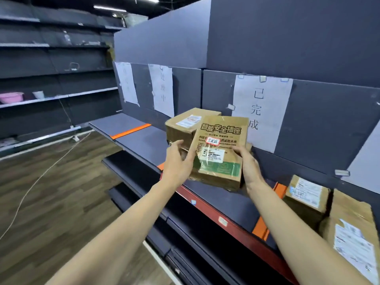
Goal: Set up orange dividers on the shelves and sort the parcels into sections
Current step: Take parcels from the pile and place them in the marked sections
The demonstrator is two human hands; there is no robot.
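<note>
Both hands up at mid shelf (144,145), on one printed brown parcel (221,149). Right hand (249,166) on parcel's right edge, thumb curled over front face near bottom label, grasping it. Left hand (177,165) at parcel's left edge, fingers straight, fingertips touching the side, grip released. Parcel tilted, front face toward camera, lower corner just above shelf surface; resting or lifted, cannot tell. Second parcel (183,125) just behind and left, flat on shelf, white label on top. Orange divider (131,131) across shelf at far left, well apart from hands. Another orange divider (265,221) near right, running front to back. Right of it two more parcels: small labelled box (308,194), then larger box (353,233) at frame edge. Paper sign (261,103) with handwritten characters taped on back panel behind held parcel; two more signs (162,89) further left. Pink basin (11,97) on far-left shelving.
</note>
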